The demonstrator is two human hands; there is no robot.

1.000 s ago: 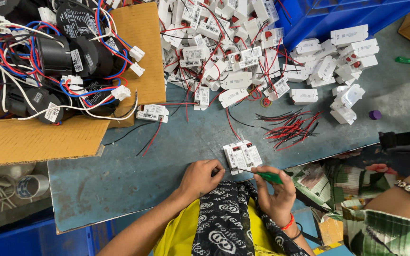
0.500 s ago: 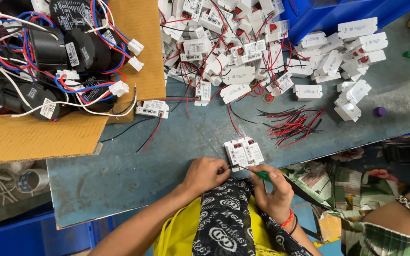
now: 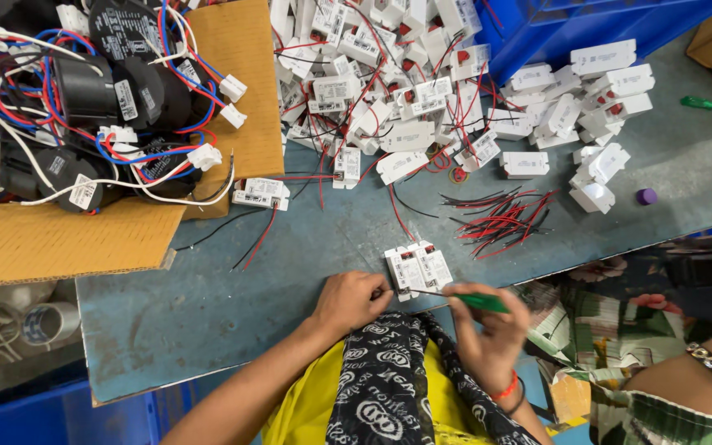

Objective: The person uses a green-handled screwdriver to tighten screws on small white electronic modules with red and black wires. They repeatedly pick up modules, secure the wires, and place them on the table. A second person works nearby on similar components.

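My left hand [image 3: 354, 302] rests curled on the blue-grey table [image 3: 208, 305] at its near edge, fingertips against a small white plastic module [image 3: 418, 268]. My right hand [image 3: 492, 330] grips a green-handled screwdriver [image 3: 480, 301] whose thin metal tip points left to the module's near edge. The module lies flat, label side up, just beyond both hands.
A heap of white modules with red and black wires [image 3: 389, 82] fills the far side. Loose red and black wire pieces [image 3: 500, 221] lie to the right. A cardboard sheet [image 3: 59, 239] with black round units [image 3: 100, 91] is on the left. Another person's arm [image 3: 694, 371] is at lower right.
Both hands have shifted slightly; the right hand now holds the screwdriver tip against the module's near edge, and the left hand has closed in on it.
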